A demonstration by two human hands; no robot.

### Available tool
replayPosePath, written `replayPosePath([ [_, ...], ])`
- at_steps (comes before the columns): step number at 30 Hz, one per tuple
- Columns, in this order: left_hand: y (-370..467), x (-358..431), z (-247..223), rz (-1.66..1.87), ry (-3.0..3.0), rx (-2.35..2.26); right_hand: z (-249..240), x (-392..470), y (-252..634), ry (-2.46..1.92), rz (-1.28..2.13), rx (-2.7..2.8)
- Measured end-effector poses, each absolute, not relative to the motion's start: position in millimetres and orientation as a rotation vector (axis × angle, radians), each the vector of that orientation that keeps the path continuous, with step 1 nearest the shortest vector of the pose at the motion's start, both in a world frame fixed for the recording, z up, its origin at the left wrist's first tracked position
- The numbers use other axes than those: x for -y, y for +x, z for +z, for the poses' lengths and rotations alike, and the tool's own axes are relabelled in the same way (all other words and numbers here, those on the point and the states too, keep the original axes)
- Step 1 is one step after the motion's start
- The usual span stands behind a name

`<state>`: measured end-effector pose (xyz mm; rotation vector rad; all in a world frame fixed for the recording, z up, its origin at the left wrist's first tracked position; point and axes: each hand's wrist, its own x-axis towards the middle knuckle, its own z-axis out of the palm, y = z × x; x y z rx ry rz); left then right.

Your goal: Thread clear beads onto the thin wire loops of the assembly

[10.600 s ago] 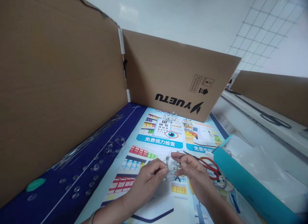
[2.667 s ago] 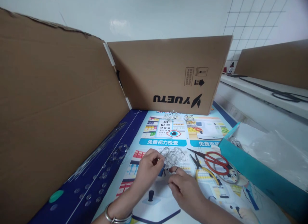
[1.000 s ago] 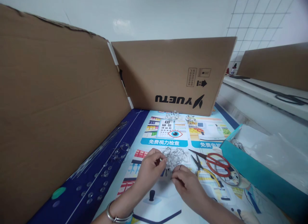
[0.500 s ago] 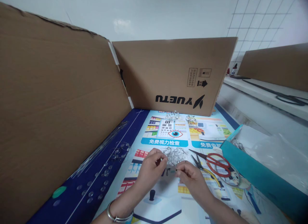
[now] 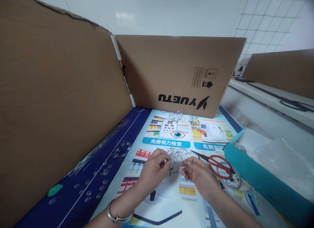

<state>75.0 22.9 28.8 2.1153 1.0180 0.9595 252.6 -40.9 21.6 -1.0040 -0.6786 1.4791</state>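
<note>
A tangled bundle of thin silvery wire with clear beads [image 5: 177, 153] is between my hands, above the printed table cover. My left hand [image 5: 157, 166] is closed, thumb and forefinger pinching the bundle's near left side. A small dark loop [image 5: 170, 172] hangs beneath those fingertips. From the right, my right hand [image 5: 196, 171] pinches at the bundle's edge with thumb and forefinger; the strand there is too fine to make out clearly. Close by that hand lie scissors with red handles [image 5: 222, 166]. My right hand and forearm hide the pliers.
Loose clear beads [image 5: 101, 187], straight wires [image 5: 103, 143] and a green disc [image 5: 55, 190] lie on the blue strip at left. Two beaded clusters, one here [image 5: 175, 117], sit by the cardboard panel [image 5: 152, 68]. At right stands a teal box [image 5: 265, 179] holding clear plastic.
My right hand has turned and risen slightly, its fingers now at the bundle's right edge and covering the pliers. My left hand keeps its pinch. The view has shifted slightly.
</note>
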Motion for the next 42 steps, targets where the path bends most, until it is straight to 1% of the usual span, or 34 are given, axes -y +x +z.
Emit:
replayPosePath([
  [13,73,-26,31,1.091,2.024,-0.971,23,43,255,-1.095,1.369,0.727],
  [18,74,-27,26,1.132,1.973,-0.944,23,44,252,-1.255,1.271,0.898],
  [21,76,-26,24,1.148,1.937,-0.927,24,42,247,-1.41,1.062,1.157],
  [26,78,-24,23,1.14,1.916,-0.875,31,33,232,-1.63,0.476,1.534],
  [29,79,-24,23,1.14,1.919,-0.857,36,26,228,-1.706,0.312,1.587],
  [32,78,-25,23,1.147,1.918,-0.841,40,22,229,-1.721,0.26,1.576],
  [37,78,-25,23,1.129,1.913,-0.821,42,24,230,-1.741,0.336,1.576],
  [42,78,-26,23,1.148,1.882,-0.815,43,20,226,-1.782,0.29,1.611],
])
